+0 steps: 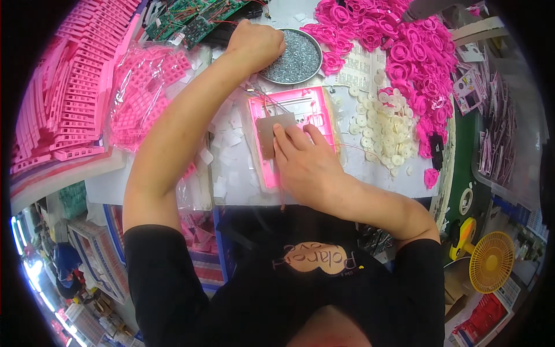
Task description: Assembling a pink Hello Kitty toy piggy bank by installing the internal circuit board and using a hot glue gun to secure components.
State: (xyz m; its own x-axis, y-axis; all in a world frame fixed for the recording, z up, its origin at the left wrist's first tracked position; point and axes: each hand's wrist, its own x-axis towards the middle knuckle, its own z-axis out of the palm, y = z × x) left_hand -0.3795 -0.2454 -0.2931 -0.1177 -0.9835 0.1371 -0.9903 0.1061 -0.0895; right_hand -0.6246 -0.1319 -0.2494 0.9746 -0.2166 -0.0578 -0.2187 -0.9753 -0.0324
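Note:
My left hand [257, 45] is at the left rim of a round dish [319, 47] full of small silvery screws [295, 58]. Its fingers are curled in, and whatever they hold is hidden. A pink plastic casing [269, 176] lies open on the table in front of me, with thin wires running out of it. On its left part rests a flat grey-brown plate [267, 139]. My right hand [312, 168] lies over the casing, fingers stretched apart, its fingertips resting on the plate.
White plastic discs [390, 130] and pink ring-shaped parts [425, 52] are heaped to the right. Green circuit boards [199, 26] lie at the far left. A bag of pink keypads [147, 95] and stacked pink strips [75, 75] stand left. A yellow fan [491, 263] is at lower right.

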